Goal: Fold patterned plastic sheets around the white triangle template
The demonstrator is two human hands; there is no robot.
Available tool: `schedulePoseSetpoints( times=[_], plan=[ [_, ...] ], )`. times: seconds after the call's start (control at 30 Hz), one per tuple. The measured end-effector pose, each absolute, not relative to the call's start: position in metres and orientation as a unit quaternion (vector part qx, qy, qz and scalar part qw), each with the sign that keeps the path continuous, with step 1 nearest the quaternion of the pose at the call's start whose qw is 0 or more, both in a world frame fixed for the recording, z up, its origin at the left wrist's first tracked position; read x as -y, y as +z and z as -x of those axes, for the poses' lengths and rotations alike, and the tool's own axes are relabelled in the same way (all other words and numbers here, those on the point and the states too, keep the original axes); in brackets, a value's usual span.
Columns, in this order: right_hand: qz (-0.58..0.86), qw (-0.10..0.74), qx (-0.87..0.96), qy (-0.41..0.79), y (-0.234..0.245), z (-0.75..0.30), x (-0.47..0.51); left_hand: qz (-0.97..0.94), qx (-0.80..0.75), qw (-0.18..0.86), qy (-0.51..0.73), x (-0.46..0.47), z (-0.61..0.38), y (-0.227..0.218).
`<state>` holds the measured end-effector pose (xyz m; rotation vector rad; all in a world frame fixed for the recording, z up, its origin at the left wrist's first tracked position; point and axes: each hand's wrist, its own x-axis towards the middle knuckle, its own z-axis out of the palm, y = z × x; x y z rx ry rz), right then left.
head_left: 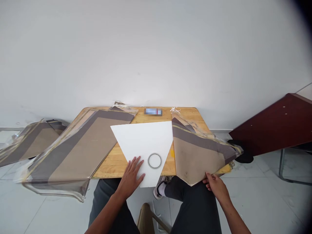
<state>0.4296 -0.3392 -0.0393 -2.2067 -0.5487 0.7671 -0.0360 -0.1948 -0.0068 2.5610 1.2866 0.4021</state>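
Observation:
My left hand lies flat with spread fingers on the lower left of a white tapered board. To the right of its fingertips, a thin grey ring rests on the board; its kind is unclear. My right hand pinches the lower edge of a brown-and-grey sheet, thumb and index finger closed on it. That sheet lies at the table's right side, a corner hanging past the front edge. Clear plastic shows along its upper right side.
A larger pile of similar sheets in clear plastic overhangs the wooden table at left, with more beyond. A blurred small packet and white strings lie at the back. A dark red panel stands right.

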Motion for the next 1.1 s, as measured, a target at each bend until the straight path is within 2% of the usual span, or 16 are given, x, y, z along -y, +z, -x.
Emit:
schedulePoseSetpoints(
  times=[0.1, 0.23, 0.33, 0.5, 0.6, 0.77, 0.9, 0.97, 1.0, 1.1],
  plan=[
    [0.873, 0.304, 0.218, 0.313, -0.032, -0.427, 0.343, -0.874, -0.450, 0.121, 0.134, 0.196, 0.038, -0.005],
    [0.858, 0.290, 0.216, 0.365, -0.029, -0.424, 0.339, -0.863, -0.470, 0.115, 0.149, 0.204, 0.027, 0.000],
    [0.834, 0.319, 0.204, 0.401, -0.032, -0.419, 0.335, -0.872, -0.451, 0.120, 0.151, 0.211, 0.012, 0.006],
    [0.818, 0.411, 0.110, 0.387, -0.039, -0.414, 0.341, -0.898, -0.399, 0.136, 0.127, 0.218, -0.002, 0.008],
    [0.816, 0.421, 0.105, 0.382, -0.041, -0.414, 0.347, -0.899, -0.394, 0.144, 0.126, 0.218, 0.000, 0.006],
    [0.841, 0.361, 0.136, 0.379, -0.026, -0.419, 0.350, -0.901, -0.389, 0.148, 0.123, 0.219, 0.005, 0.006],
    [0.901, 0.264, 0.199, 0.279, -0.004, -0.401, 0.357, -0.900, -0.389, 0.153, 0.123, 0.221, 0.009, 0.007],
    [0.887, 0.299, 0.243, 0.255, 0.002, -0.366, 0.357, -0.903, -0.383, 0.151, 0.126, 0.223, 0.010, 0.008],
    [0.862, 0.332, 0.260, 0.281, 0.002, -0.343, 0.354, -0.904, -0.379, 0.149, 0.129, 0.224, 0.011, 0.008],
    [0.746, 0.405, 0.262, 0.459, -0.005, -0.264, 0.333, -0.904, -0.376, 0.146, 0.142, 0.229, 0.012, 0.012]
  ],
)
